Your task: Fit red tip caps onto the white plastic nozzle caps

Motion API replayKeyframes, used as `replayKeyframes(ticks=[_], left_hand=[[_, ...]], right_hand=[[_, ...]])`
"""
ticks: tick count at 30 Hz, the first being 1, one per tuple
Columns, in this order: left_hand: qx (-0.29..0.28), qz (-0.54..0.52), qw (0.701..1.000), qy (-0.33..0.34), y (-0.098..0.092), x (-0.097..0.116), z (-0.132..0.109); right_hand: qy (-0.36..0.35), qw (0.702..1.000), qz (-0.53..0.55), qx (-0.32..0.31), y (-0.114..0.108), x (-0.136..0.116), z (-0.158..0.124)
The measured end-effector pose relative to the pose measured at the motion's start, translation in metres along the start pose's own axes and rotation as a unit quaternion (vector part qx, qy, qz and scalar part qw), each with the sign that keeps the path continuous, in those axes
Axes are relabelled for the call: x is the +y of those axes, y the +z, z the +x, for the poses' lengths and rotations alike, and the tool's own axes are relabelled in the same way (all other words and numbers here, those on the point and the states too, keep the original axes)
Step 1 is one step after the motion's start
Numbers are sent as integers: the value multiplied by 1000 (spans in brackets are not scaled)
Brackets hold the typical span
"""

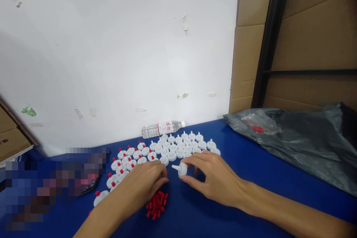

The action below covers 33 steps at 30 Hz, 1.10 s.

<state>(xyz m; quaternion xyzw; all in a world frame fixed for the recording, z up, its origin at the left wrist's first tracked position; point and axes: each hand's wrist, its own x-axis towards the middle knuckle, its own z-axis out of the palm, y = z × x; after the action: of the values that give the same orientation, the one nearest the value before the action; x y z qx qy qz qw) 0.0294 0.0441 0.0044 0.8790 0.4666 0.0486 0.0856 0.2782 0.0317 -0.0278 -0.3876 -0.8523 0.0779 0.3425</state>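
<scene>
Your right hand [214,174] extends leftward; its grip holds a white round plastic nozzle cap [183,170] between thumb and finger, spout [175,167] toward your curled left hand [147,176]. Whether this holds anything, I cannot tell.

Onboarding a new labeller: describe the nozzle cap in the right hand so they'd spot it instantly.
Find the blue table, then the right hand on the near side of the white caps. Pinched in that hand is one nozzle cap. Its neighbours stand spout-up on the table; this one is tipped sideways, bare spout pointing left.
</scene>
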Motion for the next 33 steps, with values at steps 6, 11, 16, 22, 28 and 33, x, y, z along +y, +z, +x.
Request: replayKeyframes(ticks=[6, 11, 16, 22, 28, 33], left_hand=[[76, -13, 997, -9, -6, -2, 4], [148, -124, 981, -18, -8, 7, 8], [170, -247, 954, -9, -5, 18, 9], [116, -362, 922, -75, -11, 31, 8], [100, -411, 903, -79, -14, 32, 8], [35, -375, 925, -55, -4, 30, 7]], right_hand=[[-2, 1000, -5, 1, -2, -1, 0], [9, 1000, 1, -11, -4, -4, 0], [15, 1000, 7, -11, -4, -5, 0], [13, 1000, 12, 7, -4, -4, -1], [7, 998, 56, 17, -7, -5, -2], [-36, 995, 87, 30, -5, -1, -4]])
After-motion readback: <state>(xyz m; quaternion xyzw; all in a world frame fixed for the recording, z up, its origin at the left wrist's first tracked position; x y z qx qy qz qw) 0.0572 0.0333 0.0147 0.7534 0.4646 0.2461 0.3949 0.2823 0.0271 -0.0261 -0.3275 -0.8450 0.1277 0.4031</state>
